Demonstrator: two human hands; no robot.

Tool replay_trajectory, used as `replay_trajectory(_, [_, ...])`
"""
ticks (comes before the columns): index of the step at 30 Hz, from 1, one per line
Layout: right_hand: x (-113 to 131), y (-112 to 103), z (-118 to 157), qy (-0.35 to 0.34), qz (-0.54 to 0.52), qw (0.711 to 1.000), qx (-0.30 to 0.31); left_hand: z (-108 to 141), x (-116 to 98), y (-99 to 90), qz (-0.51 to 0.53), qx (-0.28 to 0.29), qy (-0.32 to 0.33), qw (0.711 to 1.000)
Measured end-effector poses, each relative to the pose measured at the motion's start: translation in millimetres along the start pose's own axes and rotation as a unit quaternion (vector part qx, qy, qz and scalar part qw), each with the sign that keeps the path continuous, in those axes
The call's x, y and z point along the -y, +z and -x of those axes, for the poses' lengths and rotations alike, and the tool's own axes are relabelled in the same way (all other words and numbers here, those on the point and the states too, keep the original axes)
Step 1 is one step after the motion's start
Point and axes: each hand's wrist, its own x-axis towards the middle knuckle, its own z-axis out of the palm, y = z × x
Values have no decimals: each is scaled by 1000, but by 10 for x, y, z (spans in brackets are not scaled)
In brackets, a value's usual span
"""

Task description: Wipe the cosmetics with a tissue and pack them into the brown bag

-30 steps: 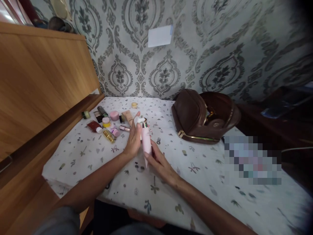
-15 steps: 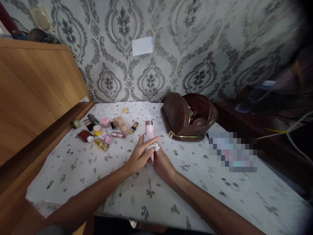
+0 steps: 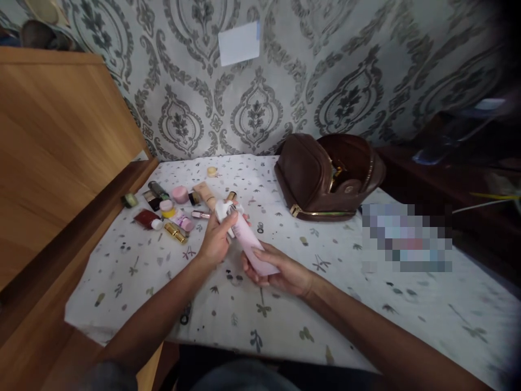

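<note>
A pale pink squeeze tube (image 3: 249,239) lies tilted between my hands, its cap end up and to the left. My right hand (image 3: 287,270) is closed around the tube's wide lower end. With my left hand (image 3: 217,237) I pinch a crumpled white wipe (image 3: 223,208) around the cap end, so the cap is mostly covered. Just beyond my left hand lie a beige tube (image 3: 203,194), a slim pink lip tube (image 3: 200,215) and a gold-capped lipstick (image 3: 232,196), partly hidden by the fingers.
More cosmetics lie at the left: a gold tube (image 3: 175,232), a dark red bottle (image 3: 145,219) and a pink jar (image 3: 180,194). An open brown leather bag (image 3: 309,174) stands at the back right. A blurred-out flat object (image 3: 407,236) lies right of it. A wooden panel (image 3: 52,130) borders the left.
The pink tube has tipped from upright to slanting left. My right hand has shifted to its lower end, while my left hand and the wipe have moved up to the cap. The camera view has shifted.
</note>
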Motion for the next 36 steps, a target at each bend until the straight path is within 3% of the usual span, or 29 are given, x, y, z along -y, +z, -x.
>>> replay_trajectory(6, [-35,-39,-55,-57,13,997,-53,-72,4,-42,8,-79,10,997])
replay_trajectory(14, [-60,-72,-71,-72,94,991,-67,-45,-141,82,67,-86,-67,992])
replay_trajectory(17, [-58,-73,-81,-86,106,988,-78,7,-45,77,51,-57,-80,994])
replay_trajectory(23, [-30,-83,-99,-141,98,979,-112,157,259,15,-79,110,-93,986])
replay_trajectory(27, [-43,-73,-78,-145,192,964,-117,119,144,37,-58,62,-50,995])
replay_trajectory(31, [-72,-61,-48,-152,343,916,-139,87,22,61,-6,12,-19,1000])
replay_trajectory(36, [-54,-87,-39,-194,390,883,-174,189,169,69,-40,63,-69,995])
